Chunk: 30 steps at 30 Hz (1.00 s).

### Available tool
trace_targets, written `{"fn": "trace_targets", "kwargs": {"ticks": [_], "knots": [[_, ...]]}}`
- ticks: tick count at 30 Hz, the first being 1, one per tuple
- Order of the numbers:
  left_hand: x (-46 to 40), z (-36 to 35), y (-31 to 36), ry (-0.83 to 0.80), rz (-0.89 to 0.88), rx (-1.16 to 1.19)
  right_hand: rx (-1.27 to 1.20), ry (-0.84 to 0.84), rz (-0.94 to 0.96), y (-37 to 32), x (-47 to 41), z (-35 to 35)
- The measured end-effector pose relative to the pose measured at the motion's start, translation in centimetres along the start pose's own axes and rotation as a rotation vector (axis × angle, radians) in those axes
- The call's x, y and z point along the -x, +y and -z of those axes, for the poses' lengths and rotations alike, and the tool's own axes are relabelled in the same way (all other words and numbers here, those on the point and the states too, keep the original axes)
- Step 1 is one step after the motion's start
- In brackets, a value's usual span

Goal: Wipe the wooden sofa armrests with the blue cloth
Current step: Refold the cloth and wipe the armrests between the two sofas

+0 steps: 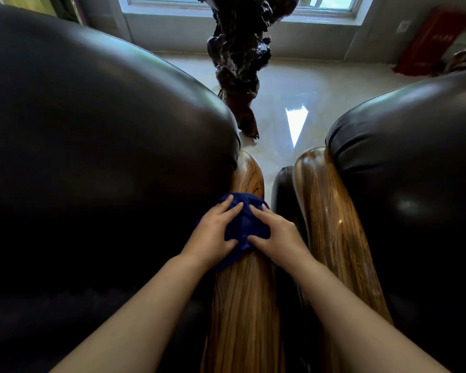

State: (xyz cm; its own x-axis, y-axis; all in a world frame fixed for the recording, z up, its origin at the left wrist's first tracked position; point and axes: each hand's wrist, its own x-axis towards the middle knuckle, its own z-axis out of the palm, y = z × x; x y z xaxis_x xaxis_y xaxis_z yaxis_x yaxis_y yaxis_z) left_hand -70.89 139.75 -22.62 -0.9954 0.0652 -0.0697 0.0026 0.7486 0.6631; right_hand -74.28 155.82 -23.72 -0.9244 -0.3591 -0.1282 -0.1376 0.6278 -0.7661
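A dark blue cloth (244, 224) is bunched over the top of the left wooden armrest (242, 305), about midway along its length. My left hand (214, 232) presses on the cloth's left side with fingers spread. Across from it, my right hand (276, 234) presses on the right side, thumb on the near edge. The striped, glossy wood shows beyond the cloth at the rounded far end (249, 170) and on the near stretch below my wrists. A second wooden armrest (331, 224) runs parallel on the right, bare.
Black leather cushions flank the armrests: a large one on the left (97, 130) and another on the right (414, 170). A narrow dark gap (283, 189) separates the two armrests. Beyond stands a dark carved root sculpture (240, 57) on a shiny pale floor (293, 84) under a window.
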Motion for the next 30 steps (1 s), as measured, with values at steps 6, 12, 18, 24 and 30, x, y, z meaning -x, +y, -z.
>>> {"fn": "trace_targets", "kwargs": {"ticks": [6, 12, 18, 24, 30], "knots": [[2.9, -0.5, 1.2, 0.113, -0.030, -0.198, 0.243, 0.137, 0.019, -0.3, 3.0, -1.1], [5.6, 1.6, 3.9, -0.095, -0.022, -0.208, 0.251, -0.144, -0.072, -1.4, 4.7, 2.3], [8.1, 6.1, 7.7, -0.059, 0.032, 0.025, 0.110, -0.127, -0.084, -5.4, 8.8, 7.3], [11.2, 9.7, 14.1, -0.091, 0.021, 0.168, 0.095, -0.078, -0.054, -10.1, 15.2, 14.2], [13.0, 9.5, 19.6, -0.148, -0.034, 0.177, 0.120, -0.046, -0.045, -11.0, 19.8, 19.1]]}}
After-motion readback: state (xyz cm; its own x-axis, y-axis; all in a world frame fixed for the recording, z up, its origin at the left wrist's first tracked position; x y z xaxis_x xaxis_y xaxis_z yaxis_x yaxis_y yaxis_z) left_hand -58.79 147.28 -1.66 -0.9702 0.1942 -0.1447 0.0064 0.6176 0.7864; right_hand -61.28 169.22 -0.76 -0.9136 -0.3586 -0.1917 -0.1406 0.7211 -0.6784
